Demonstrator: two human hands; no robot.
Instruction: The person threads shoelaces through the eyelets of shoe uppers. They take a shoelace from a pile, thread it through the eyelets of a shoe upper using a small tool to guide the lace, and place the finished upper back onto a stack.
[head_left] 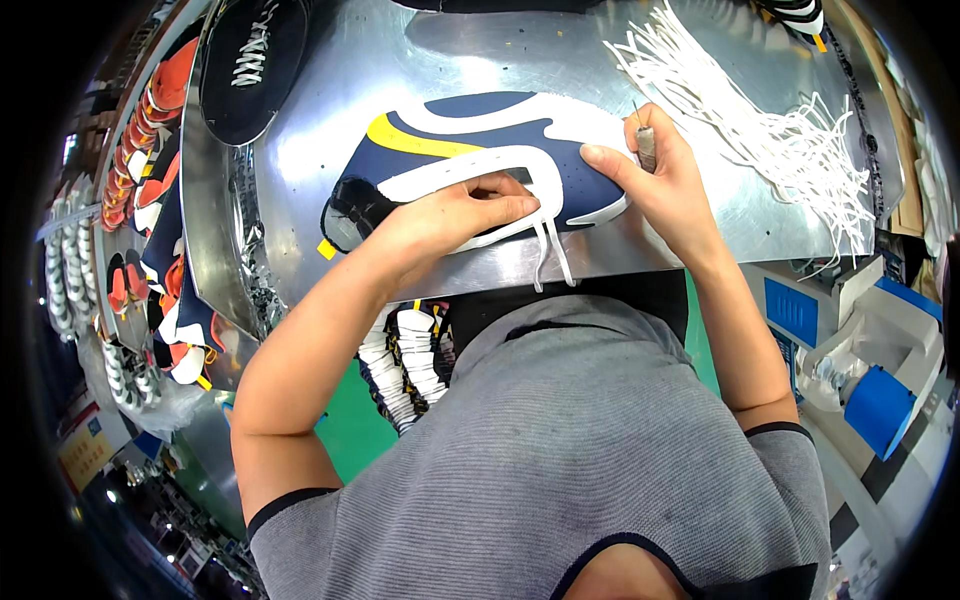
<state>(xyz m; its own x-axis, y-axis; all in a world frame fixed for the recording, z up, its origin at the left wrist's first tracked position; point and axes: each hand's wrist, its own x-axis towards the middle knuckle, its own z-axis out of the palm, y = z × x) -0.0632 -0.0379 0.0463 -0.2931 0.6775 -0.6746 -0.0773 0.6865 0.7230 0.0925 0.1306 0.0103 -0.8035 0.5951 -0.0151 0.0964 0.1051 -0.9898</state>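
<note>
Hands (450,218) touch the shoe upper (480,162), elbows (770,398) bent.

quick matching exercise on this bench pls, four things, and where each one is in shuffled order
1. navy, white and yellow shoe upper
2. small handled tool
3. bundle of white laces
4. black upper with white lacing

A. picture's upper right
B. under the left hand
C. picture's upper left
D. in the right hand

Pairs: 1-B, 2-D, 3-A, 4-C
</note>
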